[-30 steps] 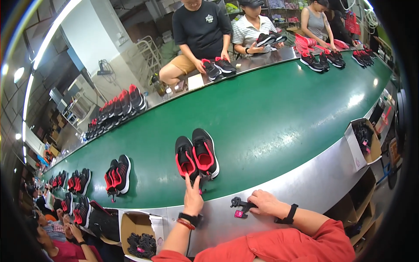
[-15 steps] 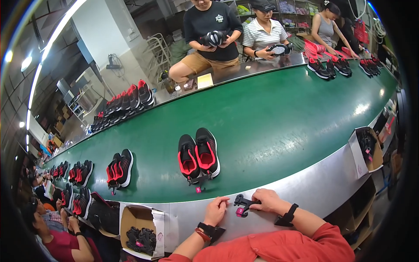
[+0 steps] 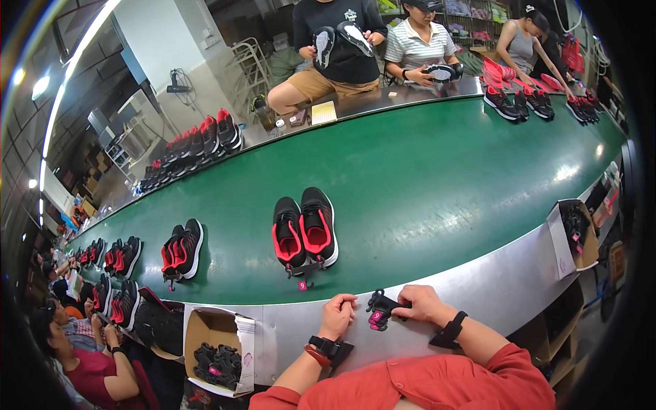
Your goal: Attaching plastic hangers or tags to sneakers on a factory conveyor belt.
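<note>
My right hand (image 3: 421, 304) pinches a black plastic shoe hanger (image 3: 384, 304) with a pink size tag, just above the metal ledge. Beside the hanger, my left hand (image 3: 337, 316) rests on the ledge with its fingers loosely curled and nothing in them. Beyond my hands, a pair of black-and-red sneakers (image 3: 316, 231) sits on the green belt (image 3: 424, 184). Another black hanger joins that pair at the heels, its pink tag hanging toward me.
To my left stands a cardboard box (image 3: 249, 355) of black hangers; another hanger box (image 3: 557, 239) is at the right. More sneaker pairs (image 3: 183, 249) line the belt's left. Across it, one person holds two shoes (image 3: 324, 46), and other people work nearby.
The hanger in my right hand has turned and looks more bunched. The sneakers have slid slightly left along the belt. The person opposite now holds the two shoes apart, soles showing.
</note>
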`<state>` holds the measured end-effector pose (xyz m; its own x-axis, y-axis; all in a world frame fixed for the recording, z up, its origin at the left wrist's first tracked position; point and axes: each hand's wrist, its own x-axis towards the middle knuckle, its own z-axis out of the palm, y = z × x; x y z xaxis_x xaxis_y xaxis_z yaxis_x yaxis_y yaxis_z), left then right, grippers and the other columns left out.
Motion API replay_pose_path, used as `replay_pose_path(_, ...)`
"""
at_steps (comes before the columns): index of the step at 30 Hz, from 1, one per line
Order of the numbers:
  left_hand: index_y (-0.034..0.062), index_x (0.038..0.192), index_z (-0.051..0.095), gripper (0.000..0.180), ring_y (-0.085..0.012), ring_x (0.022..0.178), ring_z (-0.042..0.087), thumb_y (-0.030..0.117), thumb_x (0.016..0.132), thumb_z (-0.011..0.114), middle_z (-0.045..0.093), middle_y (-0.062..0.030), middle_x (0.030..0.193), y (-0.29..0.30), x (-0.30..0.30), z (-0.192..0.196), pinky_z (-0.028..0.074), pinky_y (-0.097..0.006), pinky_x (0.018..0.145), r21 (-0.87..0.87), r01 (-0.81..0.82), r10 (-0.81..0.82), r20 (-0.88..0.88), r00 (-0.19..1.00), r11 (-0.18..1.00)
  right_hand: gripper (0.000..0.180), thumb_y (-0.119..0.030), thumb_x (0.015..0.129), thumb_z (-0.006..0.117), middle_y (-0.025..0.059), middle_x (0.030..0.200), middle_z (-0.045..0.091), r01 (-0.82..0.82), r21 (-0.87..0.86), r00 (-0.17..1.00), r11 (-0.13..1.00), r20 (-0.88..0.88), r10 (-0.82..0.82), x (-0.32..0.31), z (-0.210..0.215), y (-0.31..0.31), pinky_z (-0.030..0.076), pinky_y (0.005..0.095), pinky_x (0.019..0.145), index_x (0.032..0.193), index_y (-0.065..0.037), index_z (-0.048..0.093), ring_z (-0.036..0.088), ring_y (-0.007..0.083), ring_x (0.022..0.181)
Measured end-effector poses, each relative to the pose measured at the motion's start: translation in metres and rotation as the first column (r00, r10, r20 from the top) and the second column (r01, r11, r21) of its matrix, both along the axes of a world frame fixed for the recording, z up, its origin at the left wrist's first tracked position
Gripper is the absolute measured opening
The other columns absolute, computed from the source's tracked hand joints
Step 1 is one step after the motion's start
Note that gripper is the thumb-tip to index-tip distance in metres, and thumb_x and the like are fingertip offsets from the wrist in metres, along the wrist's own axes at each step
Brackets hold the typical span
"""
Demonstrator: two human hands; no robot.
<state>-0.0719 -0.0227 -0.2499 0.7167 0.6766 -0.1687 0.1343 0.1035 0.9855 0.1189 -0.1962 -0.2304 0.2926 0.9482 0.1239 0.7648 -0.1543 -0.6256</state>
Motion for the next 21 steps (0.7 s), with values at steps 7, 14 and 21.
replay_pose_path(7, 0.0038, 0.097, 0.066, 0.020, -0.0044, 0.056, 0.054, 0.005, 0.092, 0.047, 0.063, -0.0023, 0.080, 0.001, -0.004, -0.003, 0.044, -0.020, 0.047, -0.009, -0.027, 0.027, -0.038, 0.999, 1.000, 0.034, -0.040, 0.072, 0.075, 0.0069, 0.072, 0.060, -0.021, 0.001, 1.000, 1.000, -0.021, 0.021, -0.005, 0.001, 0.004, 0.046, 0.0364, 0.061, 0.072, -0.009, 0.060, 0.058, 0.0271, 0.068)
replay_pose_path(14, 0.0040, 0.102, 0.063, 0.020, -0.0036, 0.058, 0.052, 0.007, 0.093, 0.046, 0.062, -0.0025, 0.082, -0.002, -0.003, 0.002, 0.043, -0.019, 0.047, -0.031, 0.019, -0.021, -0.047, 0.999, 0.999, 0.034, -0.037, 0.065, 0.080, 0.0072, 0.067, 0.058, 0.027, 0.047, 1.000, 0.999, 0.002, -0.027, -0.006, -0.006, 0.002, 0.045, 0.0356, 0.056, 0.068, -0.009, 0.060, 0.057, 0.0262, 0.061)
replay_pose_path(21, 0.0032, 0.097, 0.063, 0.019, -0.0046, 0.053, 0.049, 0.004, 0.090, 0.046, 0.059, 0.0002, 0.074, -0.004, 0.005, 0.003, 0.041, -0.021, 0.047, 0.038, 0.025, -0.026, 0.038, 0.999, 0.999, 0.032, -0.028, 0.061, 0.080, 0.0074, 0.064, 0.055, 0.161, 0.031, 0.987, 0.986, -0.029, -0.160, -0.005, -0.009, -0.001, 0.044, 0.0360, 0.054, 0.064, -0.008, 0.055, 0.054, 0.0266, 0.058)
